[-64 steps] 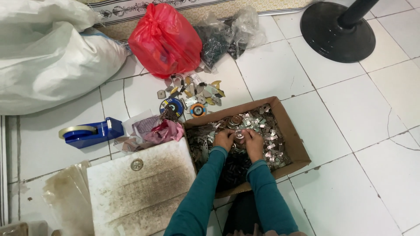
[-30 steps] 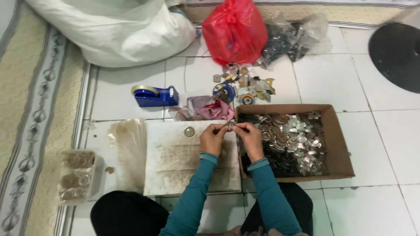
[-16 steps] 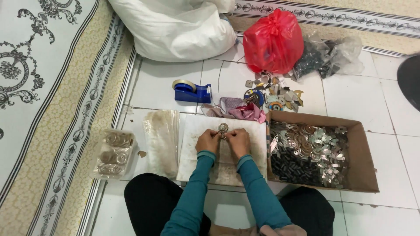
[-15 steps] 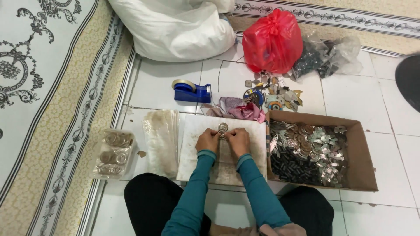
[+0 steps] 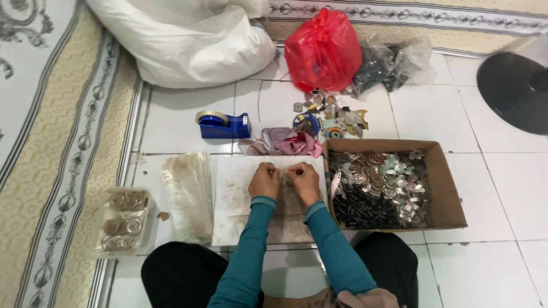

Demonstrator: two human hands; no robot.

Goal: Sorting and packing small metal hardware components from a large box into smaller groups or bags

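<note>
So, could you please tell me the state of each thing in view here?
Left hand: fingers pinched together on the white board.
Right hand: pinched beside it.
Cardboard box: open, full of metal parts.
Red bag: tied shut.
Tape dispenser: upright, loaded.

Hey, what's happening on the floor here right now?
A person sits on the tiled floor with both hands together over a worn white board. The left hand and right hand pinch something small between the fingertips, too small to identify. To the right is a cardboard box of small metal parts; to the left, a stack of clear bags and a filled packet of rings.
</note>
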